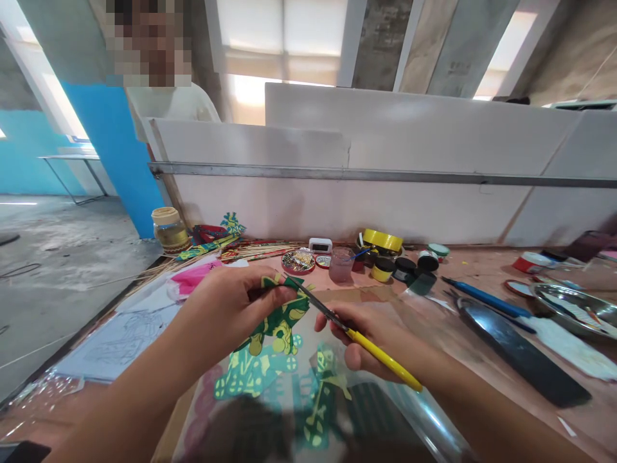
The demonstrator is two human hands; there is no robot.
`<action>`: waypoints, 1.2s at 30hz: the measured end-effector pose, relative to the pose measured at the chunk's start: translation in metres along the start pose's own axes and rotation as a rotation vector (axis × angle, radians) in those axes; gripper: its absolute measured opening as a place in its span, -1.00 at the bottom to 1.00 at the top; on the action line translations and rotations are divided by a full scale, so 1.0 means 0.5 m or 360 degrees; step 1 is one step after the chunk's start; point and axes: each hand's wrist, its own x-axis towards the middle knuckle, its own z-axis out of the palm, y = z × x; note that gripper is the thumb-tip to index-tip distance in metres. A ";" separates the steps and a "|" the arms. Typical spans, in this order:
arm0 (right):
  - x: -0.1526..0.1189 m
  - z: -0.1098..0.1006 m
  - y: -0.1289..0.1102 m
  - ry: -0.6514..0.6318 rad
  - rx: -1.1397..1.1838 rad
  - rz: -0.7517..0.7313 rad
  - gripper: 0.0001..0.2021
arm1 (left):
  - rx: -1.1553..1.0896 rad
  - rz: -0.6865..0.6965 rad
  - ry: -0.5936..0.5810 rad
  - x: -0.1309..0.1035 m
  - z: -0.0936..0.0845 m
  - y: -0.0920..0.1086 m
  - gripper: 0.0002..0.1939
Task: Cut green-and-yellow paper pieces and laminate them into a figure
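Note:
My left hand [236,299] pinches a green and yellow patterned cutout [286,315] between thumb and fingers, above the work surface. My right hand [371,337] is closed on a pair of scissors [383,360], seen nearly edge-on, with yellow handles and slim dark metal blades. The blade tips reach across the upper edge of the cutout, close to my left fingertips. Whether the blades are apart cannot be made out. Below my hands, more green and yellow cutout pieces [315,427] lie beneath a clear sheet, partly in shadow.
Paint jars [382,270], a cup of cloudy liquid [341,265] and a dish of beads [297,260] stand at the back. A drawing [120,341] lies left. At right are a long black object [523,354] and a metal bowl [578,305]. A person [168,103] stands behind the partition.

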 end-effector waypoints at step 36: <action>0.012 0.073 0.033 0.0162 0.0767 -0.0286 -0.44 | -0.1306 -0.0382 -0.0237 0.023 0.051 0.000 -0.67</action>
